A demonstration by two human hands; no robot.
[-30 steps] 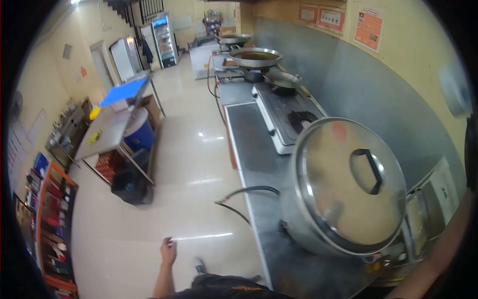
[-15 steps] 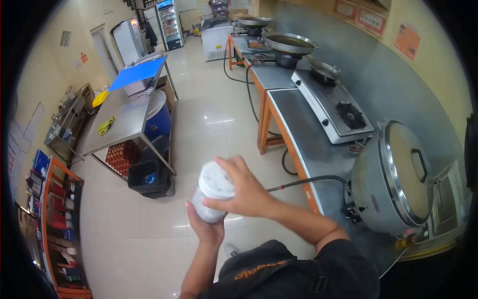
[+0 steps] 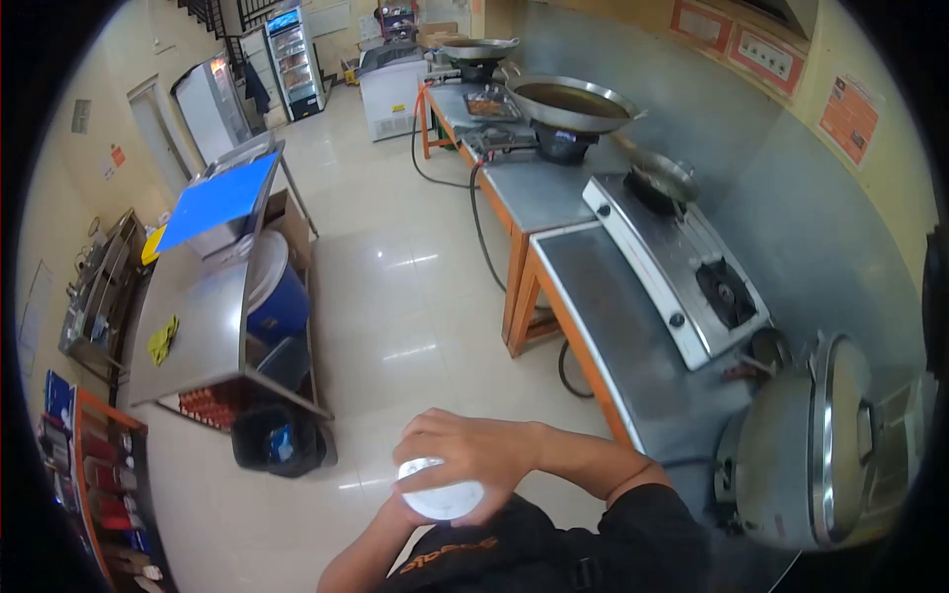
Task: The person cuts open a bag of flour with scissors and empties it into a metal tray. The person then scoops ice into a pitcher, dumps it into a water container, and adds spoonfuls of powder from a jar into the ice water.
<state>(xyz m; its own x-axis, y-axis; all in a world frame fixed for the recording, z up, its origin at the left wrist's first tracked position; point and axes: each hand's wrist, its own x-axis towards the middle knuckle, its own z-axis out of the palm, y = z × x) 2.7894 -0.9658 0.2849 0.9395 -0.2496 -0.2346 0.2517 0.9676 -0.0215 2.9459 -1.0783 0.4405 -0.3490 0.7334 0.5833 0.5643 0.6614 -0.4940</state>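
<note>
Close to my body, low in the view, is a white plastic jar (image 3: 445,502) with its round white lid turned up toward me. My right hand (image 3: 474,453) wraps over the top, its fingers closed around the lid's far and left edges. Beneath it, my left hand (image 3: 397,510) holds the jar's body; most of its fingers are hidden behind the jar and the other hand. What the jar contains cannot be seen from this angle.
To the right, a metal-topped counter (image 3: 613,296) bears a gas stove (image 3: 682,287) with a pan and a large rice cooker (image 3: 791,465). A wide wok (image 3: 573,104) sits farther back. On the left stand a steel table (image 3: 198,316) and a black bin (image 3: 267,440).
Both hands and the jar have come lower and nearer my body. My right hand has turned further over the lid. The camera view has tilted and shifted.
</note>
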